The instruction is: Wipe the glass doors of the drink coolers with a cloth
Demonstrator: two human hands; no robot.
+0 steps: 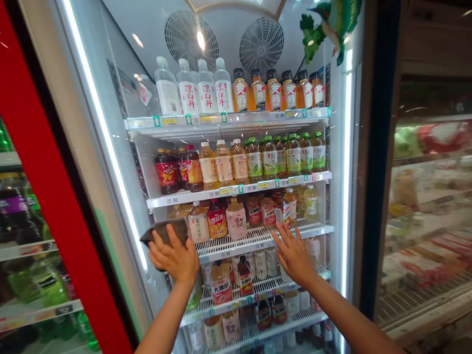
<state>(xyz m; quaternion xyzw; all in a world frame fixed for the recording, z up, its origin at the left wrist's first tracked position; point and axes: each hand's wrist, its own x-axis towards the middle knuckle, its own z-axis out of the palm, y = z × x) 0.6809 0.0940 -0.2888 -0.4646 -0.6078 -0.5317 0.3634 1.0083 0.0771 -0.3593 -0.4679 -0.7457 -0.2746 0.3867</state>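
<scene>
My left hand (176,256) presses a dark grey cloth (173,230) against the glass door (236,129) of an upright drinks fridge, with the fingers spread over the cloth. The cloth's pointed corner sticks out to the left of the hand. To the right, my right hand (295,255) is open, its fingers stretched out at the same glass, and nothing shows in it. Behind the glass between the hands stand a pink-labelled bottle (236,220) and a red-labelled bottle (217,220) on a wire shelf (236,250).
Water bottles (205,91) and amber bottles (274,93) fill the top shelf, with green tea bottles (270,158) below. A bird decoration (337,24) is at the upper right. A red frame (61,177) borders another drinks fridge at left. Shelves of packaged food (429,191) are at right.
</scene>
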